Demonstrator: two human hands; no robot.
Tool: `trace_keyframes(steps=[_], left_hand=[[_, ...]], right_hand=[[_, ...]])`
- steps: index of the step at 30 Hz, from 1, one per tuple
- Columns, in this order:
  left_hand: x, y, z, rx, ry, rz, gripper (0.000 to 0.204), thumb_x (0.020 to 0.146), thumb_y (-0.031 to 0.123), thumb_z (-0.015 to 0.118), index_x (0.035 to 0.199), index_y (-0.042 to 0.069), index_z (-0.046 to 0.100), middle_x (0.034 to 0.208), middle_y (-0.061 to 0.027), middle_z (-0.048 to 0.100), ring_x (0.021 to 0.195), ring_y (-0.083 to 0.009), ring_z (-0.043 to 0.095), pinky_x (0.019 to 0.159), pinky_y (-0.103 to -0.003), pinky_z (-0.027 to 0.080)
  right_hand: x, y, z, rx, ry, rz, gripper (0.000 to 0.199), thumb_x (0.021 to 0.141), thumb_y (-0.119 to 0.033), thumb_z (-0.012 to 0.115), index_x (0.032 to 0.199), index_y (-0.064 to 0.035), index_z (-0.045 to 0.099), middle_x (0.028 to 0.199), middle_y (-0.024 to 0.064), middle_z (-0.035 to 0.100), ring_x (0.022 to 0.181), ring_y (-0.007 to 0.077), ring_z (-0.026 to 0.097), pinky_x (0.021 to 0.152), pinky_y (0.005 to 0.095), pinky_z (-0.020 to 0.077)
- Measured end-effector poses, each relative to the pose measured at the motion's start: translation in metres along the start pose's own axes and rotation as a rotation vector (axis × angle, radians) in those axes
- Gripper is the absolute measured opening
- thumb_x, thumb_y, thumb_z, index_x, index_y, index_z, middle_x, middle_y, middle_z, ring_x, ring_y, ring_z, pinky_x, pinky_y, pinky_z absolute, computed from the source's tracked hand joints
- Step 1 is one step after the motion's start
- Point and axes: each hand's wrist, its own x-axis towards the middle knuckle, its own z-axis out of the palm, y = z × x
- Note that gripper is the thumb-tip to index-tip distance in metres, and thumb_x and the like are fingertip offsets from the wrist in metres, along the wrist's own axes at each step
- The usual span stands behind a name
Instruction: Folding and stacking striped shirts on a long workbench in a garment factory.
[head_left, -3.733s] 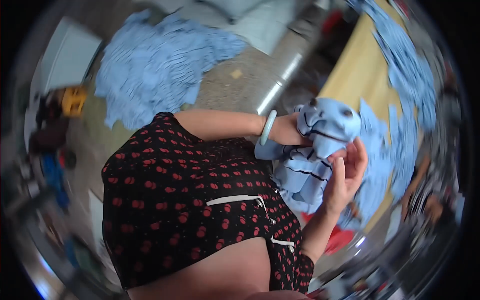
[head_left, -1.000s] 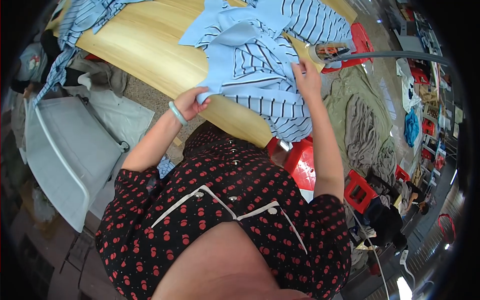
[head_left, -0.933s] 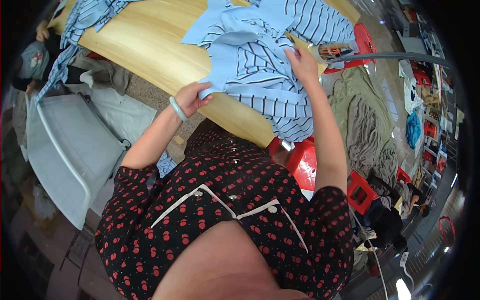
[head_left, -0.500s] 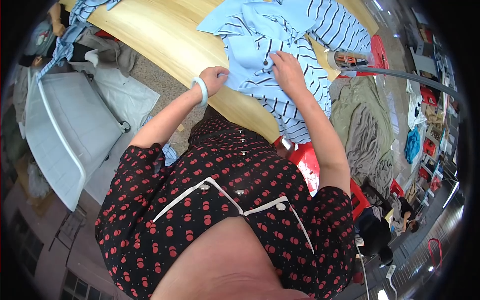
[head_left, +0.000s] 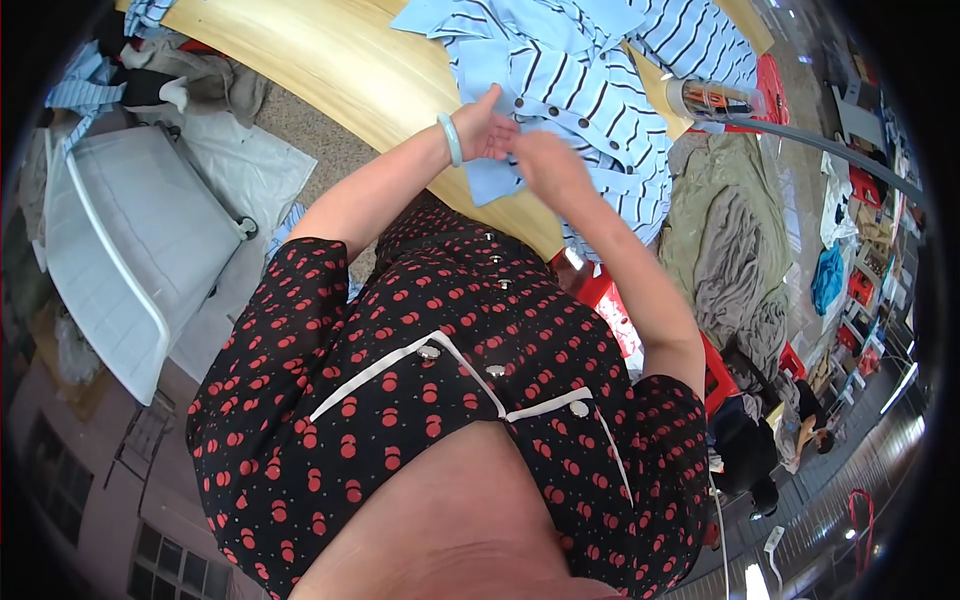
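Both hands, left hand [head_left: 487, 130] and right hand [head_left: 545, 165], together on striped shirt [head_left: 590, 95].

The wooden table [head_left: 330, 70] ran across in front of the person. On it lay the striped shirt [head_left: 590, 90], with both hands meeting over its near edge: the left hand [head_left: 487, 130] just left of the right hand [head_left: 545, 165]. A plastic crate [head_left: 110, 260] sat on the floor left of the table, and a heap of cloth [head_left: 730, 250] lay to its right.
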Motion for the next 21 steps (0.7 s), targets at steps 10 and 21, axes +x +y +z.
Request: trace_keyframes(steps=[10,21], left_hand=[[0.031,-0.016,0.016,-0.001,0.27,0.226,0.081,0.072,0.07,0.02,0.092,0.001,0.057,0.09,-0.0081,0.055,0.074,-0.0158,0.048,0.065,-0.027,0.039],[0.039,0.004,0.003,-0.656,-0.062,0.327,0.02,0.075,0.027,0.06,0.078,0.009,0.051,0.069,-0.0053,0.056,0.05,-0.0094,0.047,0.044,-0.018,0.039]], right_hand=[[-0.022,0.022,0.091,-0.49,-0.138,-0.304,0.015,0.068,-0.01,0.045,0.08,-0.0047,0.051,0.079,0.0103,0.05,0.081,0.0225,0.048,0.073,0.0313,0.0349],[-0.006,-0.034,0.033,0.081,0.0,-0.156,0.003,0.067,-0.005,0.047,0.068,-0.0016,0.047,0.064,0.0135,0.051,0.065,0.0296,0.053,0.056,0.0392,0.0419]])
